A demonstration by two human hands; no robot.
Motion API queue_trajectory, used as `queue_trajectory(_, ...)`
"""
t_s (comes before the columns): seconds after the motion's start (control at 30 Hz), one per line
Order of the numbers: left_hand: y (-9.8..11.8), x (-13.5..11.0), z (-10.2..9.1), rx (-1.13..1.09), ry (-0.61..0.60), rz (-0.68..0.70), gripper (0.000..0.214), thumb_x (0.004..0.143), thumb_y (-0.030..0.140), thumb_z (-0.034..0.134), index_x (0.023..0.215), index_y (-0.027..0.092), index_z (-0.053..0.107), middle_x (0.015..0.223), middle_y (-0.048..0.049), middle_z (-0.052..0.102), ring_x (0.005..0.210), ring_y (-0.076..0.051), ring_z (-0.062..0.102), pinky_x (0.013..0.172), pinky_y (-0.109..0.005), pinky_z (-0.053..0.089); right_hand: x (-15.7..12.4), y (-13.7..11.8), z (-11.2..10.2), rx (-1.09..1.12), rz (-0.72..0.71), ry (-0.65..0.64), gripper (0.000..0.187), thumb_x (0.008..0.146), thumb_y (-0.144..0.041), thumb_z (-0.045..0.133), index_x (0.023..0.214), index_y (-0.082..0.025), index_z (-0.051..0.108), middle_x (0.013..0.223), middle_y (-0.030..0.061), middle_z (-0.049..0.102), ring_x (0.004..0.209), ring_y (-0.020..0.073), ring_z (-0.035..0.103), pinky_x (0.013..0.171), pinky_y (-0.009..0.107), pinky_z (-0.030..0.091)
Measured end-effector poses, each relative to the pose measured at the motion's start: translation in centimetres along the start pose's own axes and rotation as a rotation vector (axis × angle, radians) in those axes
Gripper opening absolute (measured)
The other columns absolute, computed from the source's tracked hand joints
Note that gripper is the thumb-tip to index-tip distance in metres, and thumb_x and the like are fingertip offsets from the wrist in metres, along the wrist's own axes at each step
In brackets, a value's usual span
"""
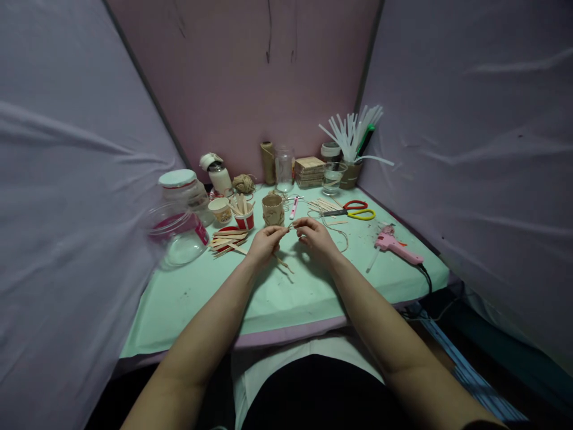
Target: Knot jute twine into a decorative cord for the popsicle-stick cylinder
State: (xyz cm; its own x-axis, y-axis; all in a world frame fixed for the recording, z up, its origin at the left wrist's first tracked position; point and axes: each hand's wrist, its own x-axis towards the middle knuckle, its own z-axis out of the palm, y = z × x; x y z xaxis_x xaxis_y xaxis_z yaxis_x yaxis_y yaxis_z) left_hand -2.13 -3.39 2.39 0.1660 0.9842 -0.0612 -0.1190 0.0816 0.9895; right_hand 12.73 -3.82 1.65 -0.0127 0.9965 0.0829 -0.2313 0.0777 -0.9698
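Observation:
My left hand (265, 243) and my right hand (316, 235) meet over the middle of the green table (188, 298). Both pinch a thin piece of jute twine (292, 227) stretched between their fingertips. A loose tail of twine (341, 234) curls away to the right of my right hand. Two wooden sticks (283, 263) lie just below my left hand. A small jar wrapped in twine (273, 209) stands right behind my hands.
A pile of wooden sticks (229, 239) and a red cup of sticks (244, 215) sit left. Clear plastic jars (179, 233) stand further left. Scissors (353, 210) and a pink glue gun (396, 246) lie right. Glue sticks (351, 134), a glass jar (283, 168) and a twine ball (243, 183) line the back.

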Motion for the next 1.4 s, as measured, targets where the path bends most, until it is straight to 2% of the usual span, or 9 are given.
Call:
queue_trajectory(0.17,0.3,-0.3,0.1,-0.044,-0.041,-0.021,0.042,0.052,0.048,0.079,0.073,0.015,0.064,0.047,0.008,0.033,0.04,-0.003,0.024,0.04,-0.022,0.015,0.0,0.8,0.1,-0.248,-0.149,-0.039,0.026,0.07,-0.029,0.057,0.094,-0.021,0.064,0.072,-0.0022,0.059,0.055,0.0095,0.046,0.055,0.024,0.037)
queue_trajectory(0.3,0.1,-0.2,0.1,-0.032,-0.031,-0.025,0.042,0.052,0.048,0.078,0.073,0.015,0.064,0.047,0.0075,0.035,0.04,-0.003,0.024,0.04,-0.023,0.015,0.2,1.3,-0.1,-0.329,-0.254,0.03,0.021,0.072,-0.032,0.059,0.09,-0.021,0.063,0.092,0.0025,0.06,0.065,0.0113,0.051,0.06,0.025,0.041)
queue_trajectory(0.43,-0.5,0.3,-0.1,0.014,0.047,0.016,0.039,0.054,0.046,0.077,0.074,0.015,0.067,0.047,0.0063,0.041,0.039,-0.004,0.027,0.042,-0.023,0.017,0.2,1.2,-0.2,-0.39,-0.339,0.1,0.013,0.074,-0.029,0.058,0.083,-0.02,0.06,0.097,0.0045,0.055,0.072,0.0126,0.052,0.063,0.026,0.043)
queue_trajectory(0.6,-1.0,0.7,-0.4,0.133,0.137,0.146,0.034,0.06,0.043,0.073,0.078,0.014,0.069,0.054,0.0025,0.054,0.045,-0.006,0.037,0.046,-0.023,0.027,-0.3,0.9,0.3,-0.407,-0.427,0.166,0.014,0.073,-0.024,0.058,0.086,-0.02,0.056,0.104,0.004,0.048,0.061,0.0072,0.048,0.059,0.025,0.043)
queue_trajectory(0.7,-1.0,0.7,-0.5,0.225,0.176,0.285,0.028,0.064,0.039,0.071,0.076,0.014,0.07,0.067,-0.0022,0.064,0.061,-0.011,0.051,0.058,-0.024,0.039,-0.5,0.8,0.4,-0.413,-0.48,0.104,0.013,0.072,-0.022,0.058,0.085,-0.02,0.055,0.099,0.0024,0.047,0.06,0.0064,0.047,0.056,0.024,0.042)
queue_trajectory(0.8,-1.1,0.7,-0.5,0.302,0.191,0.382,0.025,0.067,0.036,0.069,0.077,0.014,0.071,0.074,-0.0042,0.067,0.069,-0.014,0.056,0.065,-0.025,0.042,-0.5,0.7,0.3,-0.425,-0.535,0.069,0.012,0.075,-0.022,0.058,0.086,-0.02,0.057,0.095,0.0024,0.049,0.065,0.0092,0.049,0.057,0.025,0.042)
queue_trajectory(1.0,-1.0,0.5,-0.4,0.359,0.128,0.413,0.023,0.07,0.035,0.066,0.079,0.014,0.071,0.074,-0.0048,0.068,0.069,-0.014,0.056,0.065,-0.025,0.043,0.0,0.9,-0.2,-0.404,-0.526,0.059,0.021,0.085,-0.028,0.048,0.1,-0.023,0.061,0.107,0.0066,0.053,0.071,0.0124,0.053,0.062,0.028,0.047)
queue_trajectory(1.17,-0.7,0.2,-0.2,0.39,0.069,0.413,0.023,0.07,0.035,0.066,0.079,0.014,0.071,0.073,-0.0049,0.068,0.069,-0.015,0.056,0.064,-0.026,0.042,0.2,1.1,-0.3,-0.55,-0.522,0.088,0.016,0.083,-0.031,0.052,0.081,-0.02,0.064,0.08,0.0042,0.061,0.073,0.0163,0.056,0.07,0.031,0.045)
queue_trajectory(1.4,-0.7,0.2,0.0,0.362,0.021,0.379,0.025,0.068,0.036,0.067,0.077,0.014,0.071,0.075,-0.0058,0.068,0.07,-0.015,0.056,0.065,-0.026,0.043,0.3,1.1,-0.6,-0.592,-0.509,0.184,0.017,0.083,-0.03,0.05,0.076,-0.02,0.062,0.077,0.0042,0.063,0.075,0.0176,0.056,0.072,0.031,0.043)
